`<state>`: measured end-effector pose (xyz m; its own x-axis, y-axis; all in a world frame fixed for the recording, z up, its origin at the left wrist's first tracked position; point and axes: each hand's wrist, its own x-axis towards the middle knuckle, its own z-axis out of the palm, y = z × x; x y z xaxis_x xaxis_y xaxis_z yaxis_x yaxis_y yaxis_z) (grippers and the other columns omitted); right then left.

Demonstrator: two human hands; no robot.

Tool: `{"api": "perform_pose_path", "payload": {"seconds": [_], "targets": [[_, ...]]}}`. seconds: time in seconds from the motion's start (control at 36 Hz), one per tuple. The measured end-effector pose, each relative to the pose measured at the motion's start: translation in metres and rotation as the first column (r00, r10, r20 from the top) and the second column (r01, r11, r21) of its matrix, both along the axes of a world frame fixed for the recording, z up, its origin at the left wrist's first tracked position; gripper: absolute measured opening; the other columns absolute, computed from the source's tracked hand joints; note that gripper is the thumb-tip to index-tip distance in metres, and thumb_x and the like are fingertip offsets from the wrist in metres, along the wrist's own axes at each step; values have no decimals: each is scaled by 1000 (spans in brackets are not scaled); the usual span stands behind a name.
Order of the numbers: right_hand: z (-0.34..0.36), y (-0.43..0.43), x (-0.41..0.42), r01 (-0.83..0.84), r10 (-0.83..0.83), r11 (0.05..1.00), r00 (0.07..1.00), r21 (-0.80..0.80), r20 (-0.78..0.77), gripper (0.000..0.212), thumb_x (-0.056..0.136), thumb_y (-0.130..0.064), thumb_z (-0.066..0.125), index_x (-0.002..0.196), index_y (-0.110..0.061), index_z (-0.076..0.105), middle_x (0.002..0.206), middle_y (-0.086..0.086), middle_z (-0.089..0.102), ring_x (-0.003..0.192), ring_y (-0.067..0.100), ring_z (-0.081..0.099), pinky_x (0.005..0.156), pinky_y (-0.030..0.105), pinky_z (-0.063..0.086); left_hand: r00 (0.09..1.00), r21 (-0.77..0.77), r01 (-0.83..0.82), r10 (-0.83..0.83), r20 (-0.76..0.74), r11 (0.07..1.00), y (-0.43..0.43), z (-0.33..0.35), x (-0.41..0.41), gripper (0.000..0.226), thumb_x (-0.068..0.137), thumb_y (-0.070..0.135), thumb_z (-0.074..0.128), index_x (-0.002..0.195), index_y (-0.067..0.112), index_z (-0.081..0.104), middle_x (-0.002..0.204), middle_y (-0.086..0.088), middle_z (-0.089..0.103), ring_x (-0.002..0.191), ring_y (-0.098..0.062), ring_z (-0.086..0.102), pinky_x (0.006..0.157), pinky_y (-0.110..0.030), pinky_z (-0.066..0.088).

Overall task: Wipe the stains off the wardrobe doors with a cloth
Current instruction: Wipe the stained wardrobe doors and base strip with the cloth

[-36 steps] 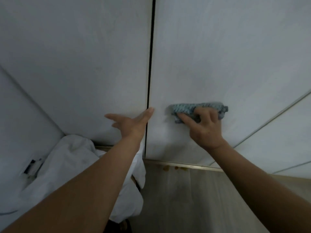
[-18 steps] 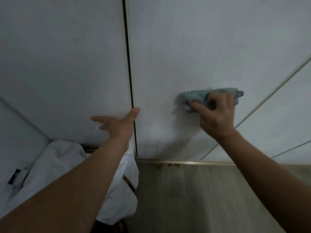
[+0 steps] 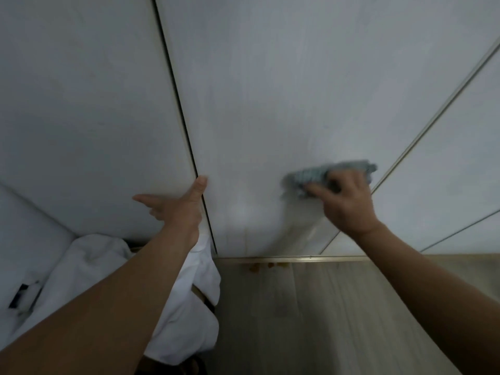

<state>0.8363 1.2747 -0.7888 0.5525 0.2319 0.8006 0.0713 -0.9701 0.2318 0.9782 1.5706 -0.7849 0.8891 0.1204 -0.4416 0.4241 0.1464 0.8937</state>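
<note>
Against the right wardrobe door (image 3: 284, 90), the right hand (image 3: 345, 204) grips the cloth (image 3: 313, 175), long axis horizontal. Left hand (image 3: 176, 207) rests flat, fingers straight, at the door seam (image 3: 176, 98).

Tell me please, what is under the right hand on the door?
A grey-blue cloth, held against the door by the right hand; any stain beneath the cloth is hidden.

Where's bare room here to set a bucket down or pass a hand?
The pale wood-look floor is bare right of the crumpled white fabric, apart from orange specks by the brass-coloured rail. The white wardrobe door is bare between the left hand and the blue-grey cloth. The left corner is crowded.
</note>
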Motion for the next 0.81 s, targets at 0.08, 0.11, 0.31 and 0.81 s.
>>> {"api": "perform_pose_path", "payload": {"seconds": [0.08,0.11,0.31,0.81], "targets": [[45,-1,9,67,-140,969,942,238,306,29,92,-5,74,113,-24,71,95,18,56,87,32,48,75,42,39,1000,50,-4,3,6,999,0,-6,4,191,-1,84,85,148,54,-32,172,-1,-13,158,-26,10,115,-65,34],[48,0,12,62,-174,951,917,303,358,30,92,-4,73,114,-24,70,93,20,57,88,32,48,76,44,40,1000,62,-11,11,4,998,-1,-7,5,191,-1,85,83,148,54,-32,172,-2,-11,157,-27,13,115,-65,35],[-59,57,13,146,-266,765,959,627,101,42,93,5,57,131,-13,60,96,21,55,87,35,50,79,44,44,998,334,53,-59,9,941,1,6,-5,172,41,87,81,156,25,-32,168,-23,7,152,-38,25,123,-56,24],[-14,144,66,-315,-546,-358,835,879,77,58,106,-8,45,159,-22,30,125,-8,46,104,-18,51,83,-5,33,413,885,-448,-849,329,125,19,41,9,106,82,90,11,166,26,7,164,-37,6,148,-64,7,107,-86,9]]}}
